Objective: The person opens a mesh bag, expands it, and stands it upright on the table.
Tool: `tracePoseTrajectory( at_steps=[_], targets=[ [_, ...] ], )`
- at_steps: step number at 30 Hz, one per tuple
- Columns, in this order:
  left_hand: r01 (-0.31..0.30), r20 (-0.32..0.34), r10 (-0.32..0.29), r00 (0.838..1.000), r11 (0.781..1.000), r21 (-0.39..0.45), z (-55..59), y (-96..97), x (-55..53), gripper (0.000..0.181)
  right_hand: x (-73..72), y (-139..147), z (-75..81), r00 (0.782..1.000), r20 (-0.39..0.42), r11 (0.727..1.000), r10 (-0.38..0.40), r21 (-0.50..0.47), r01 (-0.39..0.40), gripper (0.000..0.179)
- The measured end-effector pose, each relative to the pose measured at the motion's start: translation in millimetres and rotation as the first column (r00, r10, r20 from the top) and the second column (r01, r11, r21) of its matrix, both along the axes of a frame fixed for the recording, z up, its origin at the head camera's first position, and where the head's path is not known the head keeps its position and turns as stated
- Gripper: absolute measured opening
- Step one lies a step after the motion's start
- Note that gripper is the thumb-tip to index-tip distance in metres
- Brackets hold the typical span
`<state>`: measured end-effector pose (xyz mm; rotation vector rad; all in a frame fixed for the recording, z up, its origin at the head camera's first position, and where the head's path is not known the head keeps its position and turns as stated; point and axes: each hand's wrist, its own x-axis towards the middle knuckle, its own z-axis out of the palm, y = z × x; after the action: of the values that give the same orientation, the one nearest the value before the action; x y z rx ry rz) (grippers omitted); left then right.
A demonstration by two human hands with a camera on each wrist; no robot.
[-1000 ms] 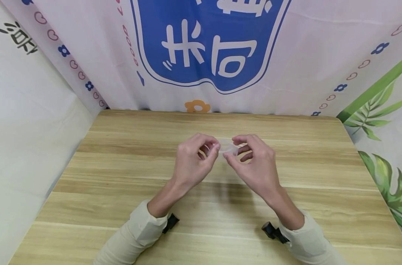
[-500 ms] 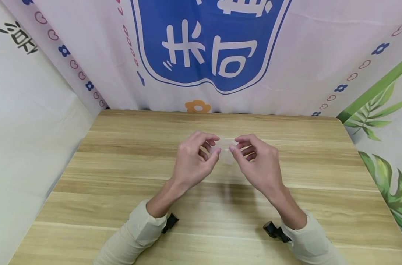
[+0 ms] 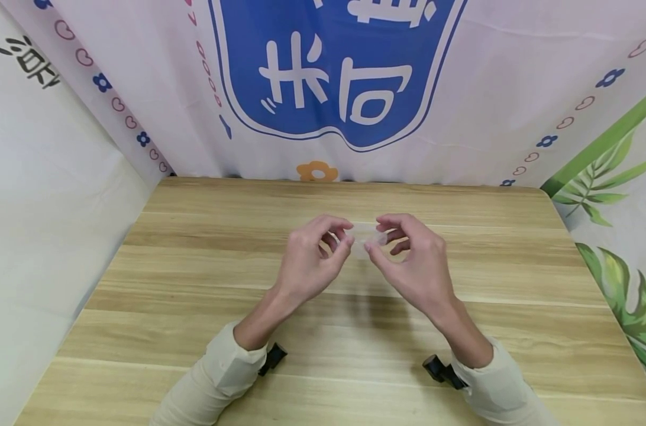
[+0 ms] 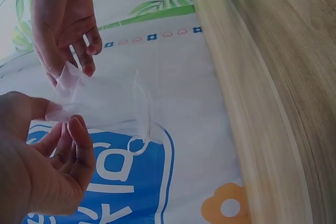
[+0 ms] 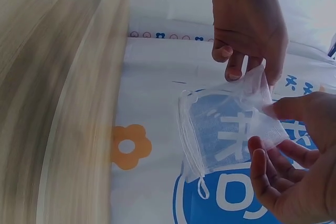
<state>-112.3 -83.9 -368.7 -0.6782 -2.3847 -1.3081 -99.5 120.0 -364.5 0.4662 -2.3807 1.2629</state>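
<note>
A small sheer white mesh drawstring pouch (image 3: 363,233) is held up above the table between both hands. My left hand (image 3: 308,259) pinches one corner of its end between thumb and fingers. Thumb and fingers of my right hand (image 3: 417,260) are bent around the other corner, with the thin fabric between them. Seen from the right wrist, the pouch (image 5: 220,124) hangs flat and see-through. Its gathered mouth and cord loop (image 5: 203,187) are at the end away from the hands. The left wrist view also shows the cord loop (image 4: 138,146).
Below the hands lies a wood-grain table (image 3: 195,331). A printed curtain (image 3: 477,118) with a blue badge and flowers hangs behind its far edge. Light cloth stands at the left, leaf-patterned cloth (image 3: 616,290) at the right. Black wrist cameras (image 3: 443,373) sit by the sleeves.
The right thumb and fingers shifted slightly away to the right, then back a little along the pouch's edge. The left hand stays nearly in place, and the pouch's edge has turned slightly.
</note>
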Motion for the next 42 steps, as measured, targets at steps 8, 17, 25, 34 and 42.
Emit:
tracePoseTrajectory(
  at_steps=[8,17,25,34,42],
  targets=[
    [-0.066,-0.008,0.066,0.998,0.998,0.018,1.8,-1.1,-0.6,0.010,0.6,0.2,0.7,0.999,-0.025,0.999,0.043,0.028,-0.042,0.041],
    [-0.049,-0.036,0.048,0.998,0.999,-0.007,0.3,-1.3,-1.2,0.010,0.8,0.0,1.6,1.000,-0.016,1.000,-0.011,0.022,0.012,0.023],
    [0.011,-0.062,-0.012,0.998,1.000,-0.017,-0.7,1.4,-0.9,0.008,-0.5,-1.3,-0.5,0.998,-0.014,0.998,-0.055,-0.034,0.054,0.013],
    [0.055,-0.057,-0.056,0.997,0.998,-0.019,-1.5,4.0,0.6,0.009,-1.8,-2.2,-3.3,0.997,-0.036,0.997,-0.062,-0.040,0.061,0.020],
    [0.015,-0.040,-0.014,0.999,1.000,0.019,-1.2,1.3,-1.1,0.008,-0.7,-0.7,-0.6,1.000,-0.029,0.999,0.011,0.038,-0.010,0.051]
  ],
)
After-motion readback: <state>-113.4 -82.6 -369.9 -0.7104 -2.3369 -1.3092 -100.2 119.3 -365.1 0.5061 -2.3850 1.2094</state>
